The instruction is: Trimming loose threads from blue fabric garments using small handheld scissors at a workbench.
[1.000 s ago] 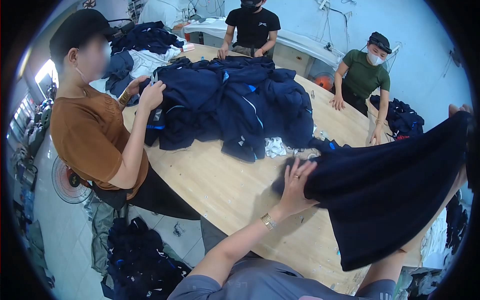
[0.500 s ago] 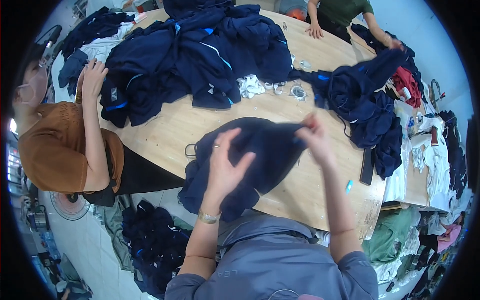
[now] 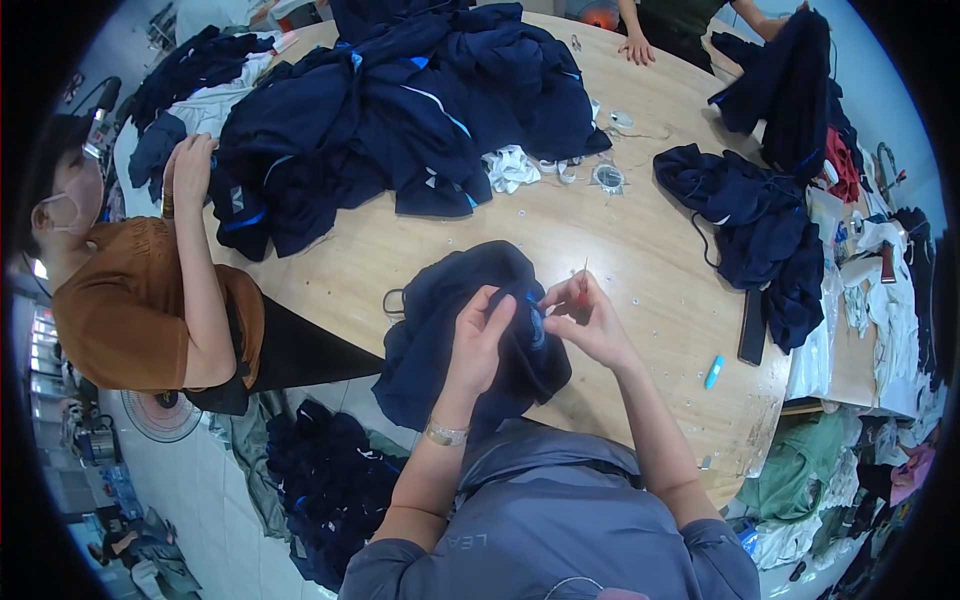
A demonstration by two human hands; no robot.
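A dark navy garment [image 3: 450, 330] lies bunched on the near edge of the table, partly raised, a thin cord loop at its left. My left hand [image 3: 482, 338] is closed on a fold of it, thumb on top. Close by on the right, my right hand [image 3: 590, 322] pinches the garment's edge beside a bright blue patch [image 3: 536, 325]. Tucked in that same hand is a small red tool [image 3: 582, 298] with a thin point sticking up; its exact kind is too small to tell.
A large heap of navy garments [image 3: 350, 120] covers the table's far left, another pile [image 3: 745, 215] the right. A light-blue marker-like stick [image 3: 713, 372] lies near my right forearm. One person [image 3: 140, 300] stands at left; another [image 3: 680, 30] lifts a navy garment at far right.
My right hand has come left and in toward my left hand, and the stretched garment is now gathered between them. The person at far right has pulled a navy garment up off the pile.
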